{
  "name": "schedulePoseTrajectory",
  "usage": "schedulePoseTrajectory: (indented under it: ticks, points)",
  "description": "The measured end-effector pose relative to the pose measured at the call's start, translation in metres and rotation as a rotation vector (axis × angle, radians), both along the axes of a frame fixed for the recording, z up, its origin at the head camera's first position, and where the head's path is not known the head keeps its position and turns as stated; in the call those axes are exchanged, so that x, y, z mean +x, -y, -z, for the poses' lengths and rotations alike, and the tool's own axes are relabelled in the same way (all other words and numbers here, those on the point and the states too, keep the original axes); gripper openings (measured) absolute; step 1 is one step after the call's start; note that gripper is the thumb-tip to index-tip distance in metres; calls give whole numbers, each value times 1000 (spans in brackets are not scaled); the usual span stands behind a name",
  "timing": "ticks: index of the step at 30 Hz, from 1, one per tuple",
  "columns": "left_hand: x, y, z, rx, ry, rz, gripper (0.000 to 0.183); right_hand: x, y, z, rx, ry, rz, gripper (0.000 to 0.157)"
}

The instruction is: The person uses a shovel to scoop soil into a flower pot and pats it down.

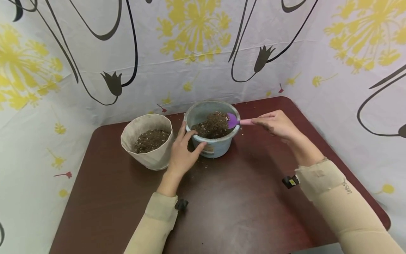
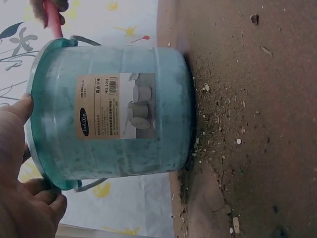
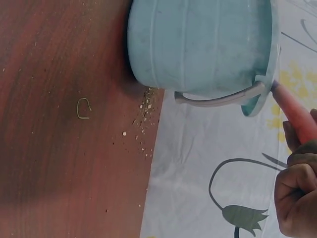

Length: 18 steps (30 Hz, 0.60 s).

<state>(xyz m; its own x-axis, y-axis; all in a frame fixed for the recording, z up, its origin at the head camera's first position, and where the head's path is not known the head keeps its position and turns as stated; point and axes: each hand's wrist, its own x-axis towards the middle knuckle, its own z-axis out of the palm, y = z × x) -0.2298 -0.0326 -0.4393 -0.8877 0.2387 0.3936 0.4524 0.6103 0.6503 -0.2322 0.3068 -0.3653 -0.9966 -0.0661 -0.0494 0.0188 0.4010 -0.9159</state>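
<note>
A light-blue bucket [image 1: 215,148] holds dark soil [image 1: 214,127]. My left hand [image 1: 184,155] grips its near-left rim, thumb outside and fingers over the edge. In the left wrist view that hand [image 2: 25,183] is at the rim, and the bucket's paper label [image 2: 116,106] faces the camera. My right hand [image 1: 279,125] holds the pink handle [image 1: 246,121] of a small trowel. Its purple blade [image 1: 233,120] is inside the bucket, against the heaped soil, its tip hidden. The right wrist view has the right hand [image 3: 299,188] curled at the handle beside the bucket [image 3: 203,44].
Left of the bucket stands a whitish faceted pot [image 1: 158,157] with soil [image 1: 151,141] in it. Soil crumbs [image 2: 218,109] lie on the dark red table [image 1: 234,197] around the bucket's base. A flower-patterned cloth [image 1: 146,42] hangs behind the table. The bucket's bail [image 3: 218,101] hangs down.
</note>
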Motion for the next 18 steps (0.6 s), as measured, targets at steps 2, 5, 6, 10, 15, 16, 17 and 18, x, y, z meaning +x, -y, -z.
schedulePoseTrajectory:
  ticks: [2, 5, 6, 10, 15, 16, 17, 18]
  points:
    - [1, 3, -1, -11, 5, -8, 52, -1, 3, 1, -20, -4, -4, 26]
    - [2, 8, -5, -58, 11, -20, 53, -3, 8, 2, -47, -15, -28, 26]
    - [2, 9, -7, -79, 8, -19, 55, -3, 9, 1, -53, -21, -42, 26]
    - [1, 15, -21, -143, -58, 3, 61, -7, 14, -4, -78, -51, -78, 30]
    - [1, 29, -42, -178, -172, -5, 56, -13, 23, -19, -60, -85, -89, 32]
    - [2, 34, -45, -182, -190, -19, 54, -15, 26, -23, -43, -85, -93, 32]
    - [2, 40, -48, -183, -201, -36, 53, -17, 30, -26, -43, -79, -98, 32]
    - [3, 46, -50, -182, -210, -54, 52, -20, 35, -29, -38, -76, -100, 32]
